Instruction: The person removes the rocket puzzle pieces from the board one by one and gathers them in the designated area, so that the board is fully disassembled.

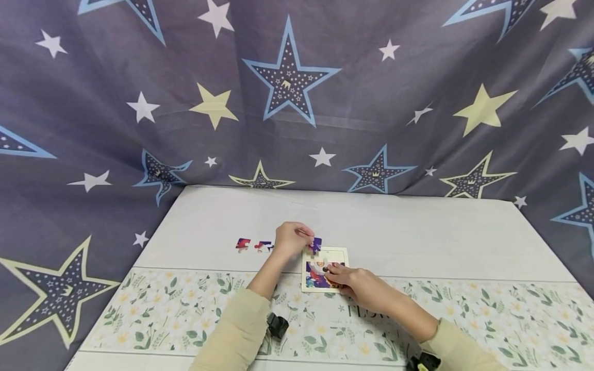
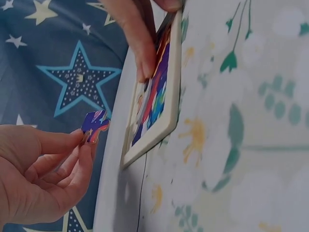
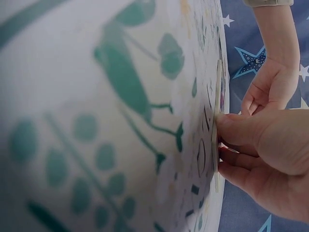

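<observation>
A small purple jigsaw piece (image 2: 95,124) is pinched between the thumb and fingers of my left hand (image 1: 291,239), raised at the far left corner of a square puzzle tray (image 1: 303,278). The tray has a cream rim and lies on the table. Colourful pieces (image 1: 317,280) fill its near part, while its pale base shows in the far part. My right hand (image 1: 362,286) rests on the tray's right side, with fairly straight fingers (image 2: 145,58) touching the pieces inside and the thumb by the near edge. Those fingers cover part of the picture.
Two loose jigsaw pieces, one red (image 1: 242,244) and one purple and white (image 1: 263,247), lie left of the tray. A floral strip (image 1: 185,309) runs across the white table (image 1: 417,232). Behind it hangs a dark curtain (image 1: 352,113) with stars.
</observation>
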`<state>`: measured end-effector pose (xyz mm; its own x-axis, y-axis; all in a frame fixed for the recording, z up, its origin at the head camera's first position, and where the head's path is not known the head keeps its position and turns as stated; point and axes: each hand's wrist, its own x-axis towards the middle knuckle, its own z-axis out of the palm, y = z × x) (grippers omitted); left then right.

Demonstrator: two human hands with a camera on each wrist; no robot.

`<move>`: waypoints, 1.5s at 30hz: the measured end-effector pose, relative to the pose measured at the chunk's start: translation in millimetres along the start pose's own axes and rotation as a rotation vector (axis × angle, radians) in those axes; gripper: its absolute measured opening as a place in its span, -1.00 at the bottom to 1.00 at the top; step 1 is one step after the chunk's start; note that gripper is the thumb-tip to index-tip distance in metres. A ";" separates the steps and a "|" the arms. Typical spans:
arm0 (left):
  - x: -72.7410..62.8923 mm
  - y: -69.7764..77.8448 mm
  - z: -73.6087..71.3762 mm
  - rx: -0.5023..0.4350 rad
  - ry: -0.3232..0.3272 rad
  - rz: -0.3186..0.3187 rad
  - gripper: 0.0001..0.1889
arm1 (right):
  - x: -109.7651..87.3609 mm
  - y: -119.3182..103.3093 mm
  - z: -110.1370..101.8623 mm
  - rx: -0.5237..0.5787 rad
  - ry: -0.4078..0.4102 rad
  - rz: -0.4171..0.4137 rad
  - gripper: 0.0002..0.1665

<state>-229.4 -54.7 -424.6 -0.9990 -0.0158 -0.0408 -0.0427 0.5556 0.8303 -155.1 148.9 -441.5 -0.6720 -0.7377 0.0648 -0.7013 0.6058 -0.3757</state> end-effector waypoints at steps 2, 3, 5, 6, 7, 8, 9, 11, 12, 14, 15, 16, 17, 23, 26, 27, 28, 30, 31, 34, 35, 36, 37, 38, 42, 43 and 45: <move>0.5 -1.9 -3.4 -0.017 -0.003 -0.012 -0.96 | 0.4 0.2 -0.2 0.004 -0.001 0.000 -0.50; 0.5 -3.3 -4.9 -0.027 -0.006 -0.018 -0.96 | 0.5 0.4 0.0 0.007 -0.002 -0.001 -0.49; 0.3 -6.6 -8.0 -0.043 -0.013 -0.031 -0.97 | 0.5 0.4 0.6 0.009 -0.005 -0.002 -0.49; 0.2 -8.5 -9.7 -0.048 -0.015 -0.039 -0.98 | 0.5 0.4 1.0 0.010 -0.006 -0.003 -0.49; 0.5 -10.7 -11.4 -0.056 -0.016 -0.046 -0.98 | 0.4 0.4 1.3 0.010 -0.007 -0.003 -0.49; 0.8 -12.8 -13.2 -0.061 -0.015 -0.052 -0.97 | 0.2 0.3 1.6 0.010 -0.006 -0.002 -0.49; 1.1 -15.0 -15.0 -0.062 -0.011 -0.055 -0.97 | 0.1 0.2 1.6 0.010 -0.006 -0.002 -0.49; 2.0 -18.5 -18.7 -0.071 -0.001 -0.060 -0.95 | -0.1 0.0 1.4 0.012 -0.004 0.000 -0.48; 2.6 -20.2 -20.5 -0.076 0.005 -0.064 -0.95 | -0.2 -0.1 1.2 0.012 -0.004 0.000 -0.48; 3.4 -22.7 -23.9 -0.085 0.012 -0.065 -0.94 | -0.4 -0.5 0.6 0.012 -0.003 0.002 -0.48; 3.7 -23.6 -25.6 -0.086 0.016 -0.065 -0.93 | -0.5 -0.6 0.4 0.012 -0.003 0.002 -0.48; 4.0 -24.5 -27.2 -0.092 0.019 -0.066 -0.93 | -0.6 -0.8 0.1 0.013 -0.002 0.001 -0.48; 4.4 -25.5 -28.8 -0.091 0.023 -0.066 -0.92 | -0.6 -1.0 -0.2 0.013 -0.002 0.000 -0.48; 5.4 -32.2 -34.8 -0.080 0.047 -0.063 -0.93 | -1.1 -2.1 -0.6 0.021 0.000 -0.007 -0.49; 5.9 -35.6 -35.7 -0.081 0.060 -0.061 -0.95 | -1.4 -2.4 -0.2 0.021 0.000 -0.005 -0.48; 6.2 -36.7 -35.9 -0.078 0.066 -0.059 -0.95 | -1.5 -2.5 -0.1 0.020 0.000 -0.005 -0.48; 6.6 -38.2 -36.0 -0.070 0.071 -0.052 -0.95 | -1.6 -2.6 0.0 0.021 0.001 -0.004 -0.48; 7.5 -40.3 -36.6 -0.046 0.082 -0.043 -0.94 | -1.7 -2.6 0.3 0.019 0.002 -0.002 -0.48; 7.9 -41.0 -37.0 -0.031 0.087 -0.041 -0.94 | -1.7 -2.6 0.5 0.019 0.003 -0.002 -0.48; 9.3 -43.0 -38.1 0.003 0.097 -0.033 -0.97 | -1.8 -2.6 0.9 0.019 0.004 0.000 -0.48; 9.6 -43.0 -38.5 0.013 0.099 -0.034 -0.97 | -1.7 -2.6 1.0 0.019 0.003 0.001 -0.48; 9.8 -43.0 -38.9 0.021 0.100 -0.033 -0.96 | -1.7 -2.4 1.1 0.020 0.003 0.001 -0.48; 10.2 -43.3 -39.2 0.038 0.102 -0.027 -0.95 | -1.6 -2.3 1.3 0.020 0.004 0.002 -0.48; 10.4 -43.3 -39.5 0.055 0.104 -0.019 -0.95 | -1.4 -2.2 1.3 0.020 0.003 0.002 -0.48; 10.5 -42.2 -39.6 0.127 0.091 0.006 -0.95 | -0.9 -1.3 1.3 0.018 0.004 0.001 -0.48; 10.5 -42.0 -39.5 0.145 0.087 0.014 -0.95 | -0.8 -1.3 1.2 0.017 0.005 0.000 -0.48; 10.3 -41.6 -39.0 0.168 0.079 0.026 -0.96 | -0.6 -1.1 0.9 0.017 0.005 0.001 -0.48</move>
<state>-238.3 -110.4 -437.9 -0.9977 -0.0610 0.0282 -0.0216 0.6877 0.7256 -153.7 148.4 -441.9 -0.6737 -0.7358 0.0688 -0.6967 0.6012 -0.3914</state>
